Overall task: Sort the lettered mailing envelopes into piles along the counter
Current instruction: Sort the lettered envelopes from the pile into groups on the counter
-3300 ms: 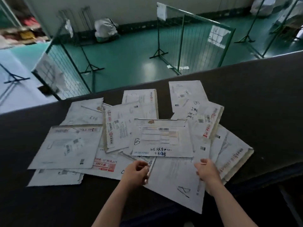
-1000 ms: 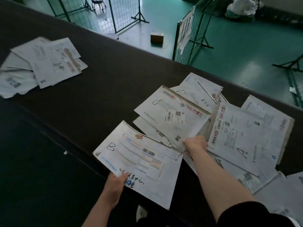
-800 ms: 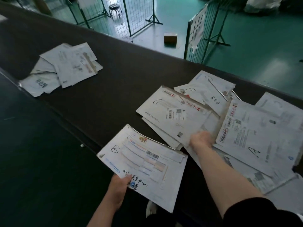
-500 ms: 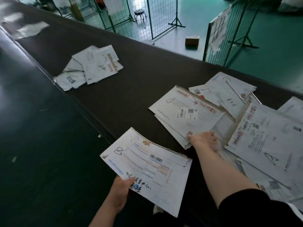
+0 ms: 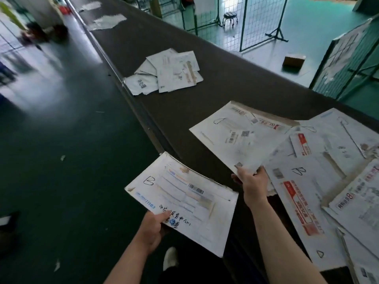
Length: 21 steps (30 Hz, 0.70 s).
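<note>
My left hand point(image 5: 152, 228) grips the near edge of a white envelope marked B point(image 5: 184, 199), held off the counter's near side over the floor. My right hand point(image 5: 253, 181) pinches the near corner of an envelope marked D point(image 5: 235, 136), lifted above the dark counter point(image 5: 225, 85). To the right lies the unsorted heap point(image 5: 328, 181), with another B envelope point(image 5: 297, 177) showing on top. A sorted pile point(image 5: 170, 72) of several envelopes lies farther along the counter to the left. A further pale pile point(image 5: 107, 21) sits at the far end.
The counter's metal near edge point(image 5: 141, 113) runs diagonally up to the left. Dark green floor lies on the near side, with my shoe point(image 5: 171, 258) below. Beyond the counter stand wire-mesh screens point(image 5: 256, 21), a small stool point(image 5: 230, 17) and a cardboard box point(image 5: 293, 59).
My right hand has taken hold of the D envelope and lifted it off the heap, uncovering another B envelope. The view has swung left, showing more of the counter. The left hand still holds its B envelope.
</note>
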Each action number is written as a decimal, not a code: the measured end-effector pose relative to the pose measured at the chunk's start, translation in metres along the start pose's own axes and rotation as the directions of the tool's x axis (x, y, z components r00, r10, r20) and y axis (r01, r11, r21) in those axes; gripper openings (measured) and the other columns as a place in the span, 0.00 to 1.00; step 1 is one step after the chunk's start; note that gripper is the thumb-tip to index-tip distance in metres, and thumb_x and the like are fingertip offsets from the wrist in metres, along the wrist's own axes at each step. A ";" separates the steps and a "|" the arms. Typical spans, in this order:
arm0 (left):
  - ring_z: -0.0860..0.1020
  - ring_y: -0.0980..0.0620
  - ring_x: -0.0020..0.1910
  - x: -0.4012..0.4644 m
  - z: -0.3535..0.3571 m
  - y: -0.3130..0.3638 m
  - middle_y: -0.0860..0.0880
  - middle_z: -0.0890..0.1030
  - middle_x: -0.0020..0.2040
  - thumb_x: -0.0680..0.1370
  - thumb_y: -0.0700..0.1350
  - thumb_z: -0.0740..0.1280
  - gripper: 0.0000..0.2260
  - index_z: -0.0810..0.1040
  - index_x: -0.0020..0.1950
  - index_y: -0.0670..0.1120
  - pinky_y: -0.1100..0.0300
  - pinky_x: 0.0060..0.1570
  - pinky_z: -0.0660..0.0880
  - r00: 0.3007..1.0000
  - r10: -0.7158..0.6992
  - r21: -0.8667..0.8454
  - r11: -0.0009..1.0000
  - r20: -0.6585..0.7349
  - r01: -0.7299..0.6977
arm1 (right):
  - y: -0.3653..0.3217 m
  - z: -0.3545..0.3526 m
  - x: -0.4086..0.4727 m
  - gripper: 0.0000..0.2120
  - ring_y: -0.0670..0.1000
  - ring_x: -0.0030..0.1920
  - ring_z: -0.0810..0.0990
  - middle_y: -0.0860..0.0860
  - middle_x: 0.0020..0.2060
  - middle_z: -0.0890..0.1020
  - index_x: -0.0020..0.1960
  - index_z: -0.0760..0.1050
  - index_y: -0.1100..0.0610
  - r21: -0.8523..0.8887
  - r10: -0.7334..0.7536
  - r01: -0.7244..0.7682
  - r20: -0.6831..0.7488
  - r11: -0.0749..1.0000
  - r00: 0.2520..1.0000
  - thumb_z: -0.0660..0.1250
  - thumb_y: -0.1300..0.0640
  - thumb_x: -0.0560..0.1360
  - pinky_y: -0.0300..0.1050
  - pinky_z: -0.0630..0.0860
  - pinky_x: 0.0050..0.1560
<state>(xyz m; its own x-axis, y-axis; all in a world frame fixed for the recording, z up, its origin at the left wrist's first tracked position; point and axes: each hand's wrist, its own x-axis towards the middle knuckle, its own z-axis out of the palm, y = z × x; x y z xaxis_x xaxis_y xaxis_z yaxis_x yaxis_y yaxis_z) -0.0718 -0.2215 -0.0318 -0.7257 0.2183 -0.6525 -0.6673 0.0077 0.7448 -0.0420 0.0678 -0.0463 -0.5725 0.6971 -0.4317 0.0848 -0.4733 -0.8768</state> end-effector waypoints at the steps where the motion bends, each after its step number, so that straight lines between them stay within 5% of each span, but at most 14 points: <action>1: 0.83 0.36 0.54 0.005 -0.013 0.008 0.38 0.85 0.55 0.81 0.30 0.58 0.13 0.76 0.62 0.39 0.44 0.48 0.82 1.000 0.021 -0.039 0.999 -0.018 -0.022 | 0.005 0.017 -0.008 0.15 0.58 0.53 0.83 0.55 0.58 0.81 0.62 0.74 0.57 0.026 0.028 -0.030 0.044 0.999 0.999 0.70 0.68 0.78 0.48 0.83 0.46; 8: 0.81 0.34 0.57 0.052 -0.132 0.074 0.35 0.83 0.57 0.82 0.31 0.59 0.15 0.73 0.68 0.39 0.39 0.55 0.79 0.979 0.131 -0.274 0.947 -0.155 -0.170 | 0.034 0.151 -0.054 0.17 0.60 0.56 0.83 0.55 0.56 0.83 0.61 0.76 0.52 -0.127 0.264 -0.236 0.312 0.963 0.912 0.69 0.69 0.78 0.57 0.81 0.55; 13: 0.81 0.34 0.57 0.077 -0.228 0.125 0.33 0.81 0.59 0.81 0.32 0.60 0.15 0.73 0.67 0.36 0.46 0.46 0.83 0.967 0.135 -0.464 0.857 -0.216 -0.223 | 0.058 0.270 -0.062 0.16 0.62 0.57 0.82 0.57 0.56 0.82 0.57 0.76 0.53 -0.406 0.316 -0.133 0.427 0.904 0.847 0.71 0.69 0.76 0.64 0.80 0.60; 18: 0.84 0.41 0.49 0.093 -0.308 0.167 0.39 0.86 0.51 0.78 0.39 0.67 0.13 0.78 0.62 0.42 0.46 0.48 0.81 0.947 0.190 -0.545 0.781 -0.258 -0.305 | 0.093 0.388 -0.074 0.15 0.58 0.45 0.85 0.59 0.50 0.84 0.60 0.77 0.63 -0.564 0.330 0.057 0.560 0.824 0.760 0.73 0.70 0.74 0.48 0.84 0.38; 21: 0.84 0.40 0.52 0.109 -0.338 0.179 0.39 0.85 0.55 0.76 0.43 0.69 0.16 0.78 0.64 0.43 0.44 0.52 0.81 0.937 0.177 -0.518 0.794 -0.301 -0.317 | 0.111 0.437 -0.075 0.16 0.54 0.42 0.86 0.60 0.52 0.83 0.60 0.76 0.63 -0.640 0.398 0.121 0.603 0.759 0.691 0.73 0.71 0.74 0.46 0.83 0.36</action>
<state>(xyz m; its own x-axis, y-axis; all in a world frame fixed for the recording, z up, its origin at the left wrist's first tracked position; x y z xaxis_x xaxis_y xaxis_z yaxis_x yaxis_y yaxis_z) -0.3269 -0.5258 -0.0166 -0.8486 -0.0882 -0.5216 -0.3869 -0.5690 0.7257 -0.3461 -0.2718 -0.0188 -0.8537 -0.0315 -0.5198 0.5169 0.0697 -0.8532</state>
